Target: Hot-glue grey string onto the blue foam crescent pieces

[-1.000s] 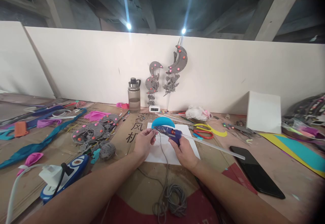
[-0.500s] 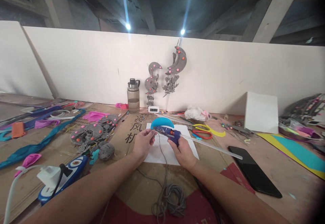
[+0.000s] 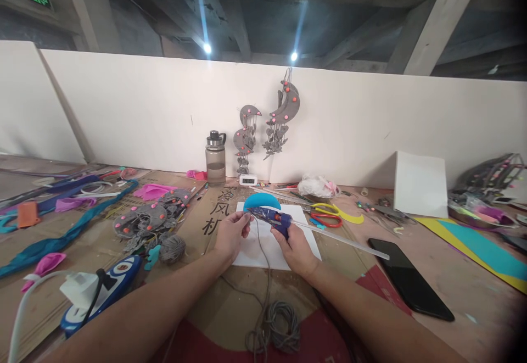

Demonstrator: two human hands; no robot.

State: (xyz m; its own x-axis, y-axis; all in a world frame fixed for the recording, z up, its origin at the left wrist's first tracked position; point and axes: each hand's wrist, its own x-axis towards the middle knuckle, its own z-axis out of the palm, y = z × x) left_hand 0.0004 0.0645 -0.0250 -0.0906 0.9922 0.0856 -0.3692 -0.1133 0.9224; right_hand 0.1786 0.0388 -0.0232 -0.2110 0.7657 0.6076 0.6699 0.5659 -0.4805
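Note:
My right hand grips a blue glue gun with a clear glue stick trailing to the right. Its nozzle points left at the end of a grey cord pinched in my left hand. The cord runs down to a loose coil near me. Both hands hover over a white sheet, with a blue crescent foam piece lying just behind them.
A black phone lies right. Scissors, a white box, a water bottle and a small clock stand behind. Grey felt moons, a yarn ball and a power strip sit left. Moon mobiles hang on the wall.
Both hands and the glue gun stay together almost unmoved; the view has tilted slightly, shifting everything a little down and left.

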